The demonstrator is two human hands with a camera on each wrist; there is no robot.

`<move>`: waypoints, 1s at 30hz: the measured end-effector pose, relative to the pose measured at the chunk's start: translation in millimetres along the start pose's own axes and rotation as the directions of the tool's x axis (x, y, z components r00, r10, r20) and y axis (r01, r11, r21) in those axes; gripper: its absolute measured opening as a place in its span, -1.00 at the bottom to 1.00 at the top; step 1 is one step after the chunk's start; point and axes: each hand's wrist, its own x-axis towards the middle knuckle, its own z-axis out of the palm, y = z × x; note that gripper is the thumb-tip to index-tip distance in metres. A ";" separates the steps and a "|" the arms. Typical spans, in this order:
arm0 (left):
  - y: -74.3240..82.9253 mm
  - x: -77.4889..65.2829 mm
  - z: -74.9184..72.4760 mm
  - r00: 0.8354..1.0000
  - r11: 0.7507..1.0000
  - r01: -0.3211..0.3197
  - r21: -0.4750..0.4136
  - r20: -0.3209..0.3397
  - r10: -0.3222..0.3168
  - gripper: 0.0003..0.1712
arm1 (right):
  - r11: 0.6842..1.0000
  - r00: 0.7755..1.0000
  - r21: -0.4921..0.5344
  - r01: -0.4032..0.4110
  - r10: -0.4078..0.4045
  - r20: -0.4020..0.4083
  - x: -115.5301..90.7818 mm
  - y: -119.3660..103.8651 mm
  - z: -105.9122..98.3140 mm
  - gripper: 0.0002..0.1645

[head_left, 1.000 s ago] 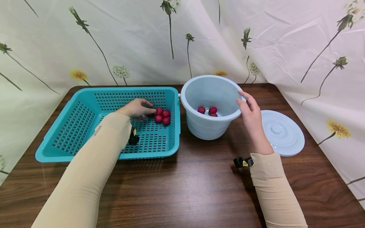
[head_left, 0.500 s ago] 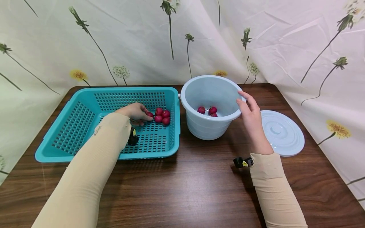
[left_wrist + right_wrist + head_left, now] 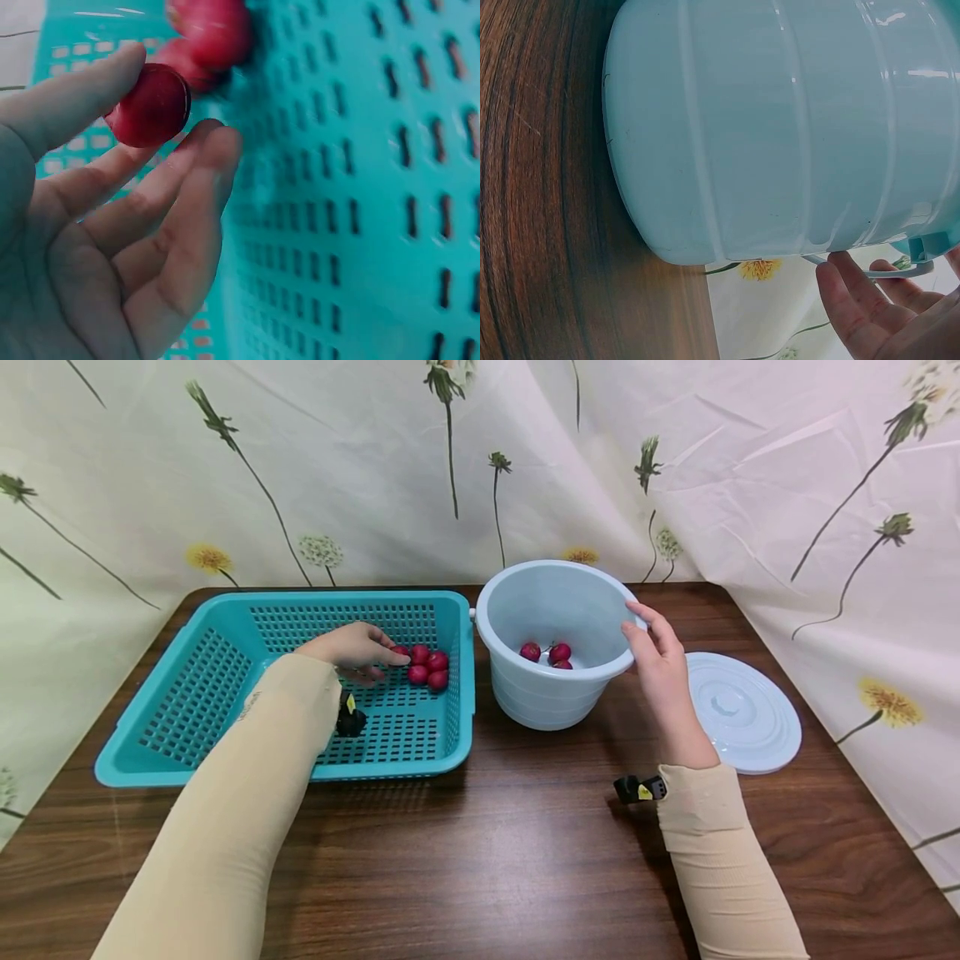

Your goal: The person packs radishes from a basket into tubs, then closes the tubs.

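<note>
My left hand (image 3: 352, 647) reaches into the turquoise basket (image 3: 285, 768) and pinches a red radish (image 3: 154, 105) between thumb and finger. In the left wrist view its other fingers curve below the radish, and more radishes (image 3: 217, 34) lie just beyond it. The head view shows this group of radishes (image 3: 417, 675) by the basket's right wall. At the right, my right hand (image 3: 660, 660) holds the rim of a light blue bucket (image 3: 547, 702). In the right wrist view its fingertips (image 3: 832, 277) lie against the bucket's outside, near the handle. Three radishes (image 3: 558, 652) show inside the bucket.
A light blue round lid (image 3: 742, 710) lies on the brown wooden table (image 3: 525, 860) to the right of the bucket. The basket and bucket stand side by side, nearly touching. A flower-printed cloth (image 3: 375, 460) hangs behind the table.
My left hand came down onto a radish at the group's left side and pinched it; the radish has since shifted slightly right and back. My right hand and the bucket have stayed put.
</note>
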 end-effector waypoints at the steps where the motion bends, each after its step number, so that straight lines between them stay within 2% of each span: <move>1: 1.8 -1.7 -1.0 1.000 1.000 -0.019 -0.007 0.010 0.020 -0.24 | 1.000 1.000 0.002 0.002 -0.002 -0.001 0.0 0.1 0.3 -0.43; 7: 14.7 -13.6 -5.0 0.991 0.991 -0.117 -0.067 0.051 0.121 -0.29 | 1.000 1.000 0.010 0.017 -0.017 -0.003 0.4 0.3 1.8 -0.43; 13: 24.5 -22.2 -4.2 0.983 0.976 -0.182 -0.123 0.019 0.185 -0.38 | 1.000 1.000 0.014 0.016 -0.016 -0.003 -0.5 0.7 1.5 -0.43; 19: 34.4 -30.8 0.0 0.965 0.951 -0.259 -0.169 -0.002 0.262 -0.39 | 1.000 1.000 -0.016 0.019 -0.019 -0.007 -0.9 1.5 0.2 -0.43; 23: 43.1 -38.9 5.8 0.952 0.927 -0.305 -0.217 -0.079 0.295 -0.36 | 1.000 1.000 0.001 0.014 -0.014 -0.012 -0.8 2.0 1.0 -0.43; 27: 52.4 -46.1 11.6 0.929 0.893 -0.362 -0.268 -0.189 0.319 -0.38 | 1.000 1.000 -0.001 0.019 -0.019 -0.013 -1.0 2.3 1.9 -0.44; 30: 58.0 -50.6 15.6 0.914 0.867 -0.393 -0.306 -0.230 0.334 -0.42 | 1.000 1.000 -0.012 0.027 -0.027 -0.015 -0.9 2.7 2.0 -0.44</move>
